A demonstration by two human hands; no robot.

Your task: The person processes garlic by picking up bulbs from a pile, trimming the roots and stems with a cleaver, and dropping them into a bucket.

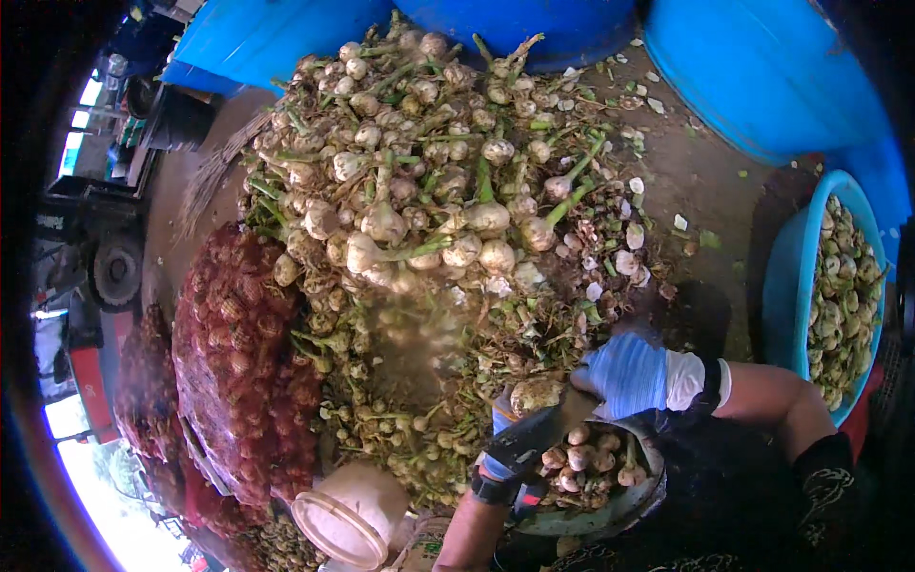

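My left hand (519,443), in a blue glove partly covered by something dark, is closed around a large garlic bulb (536,396). Right beside it my right hand (624,377), in a blue and white glove, is closed and blurred by motion. What its fingers grip is hidden; a greyish-brown shape lies between the two hands. Just below them, a round tub (656,486) at my lap holds several trimmed garlic bulbs (591,459). Ahead, a big heap of garlic (381,172) with green stalks lies on the ground, with loose peelings and small bulbs on the near side.
At left, red mesh sacks (243,353) bulge with garlic. A pale bucket (357,510) lies tilted at the lower left. On the right stands a blue tub (796,276) full of garlic. Blue barrels (762,71) line the back; a vehicle wheel (116,272) shows far left.
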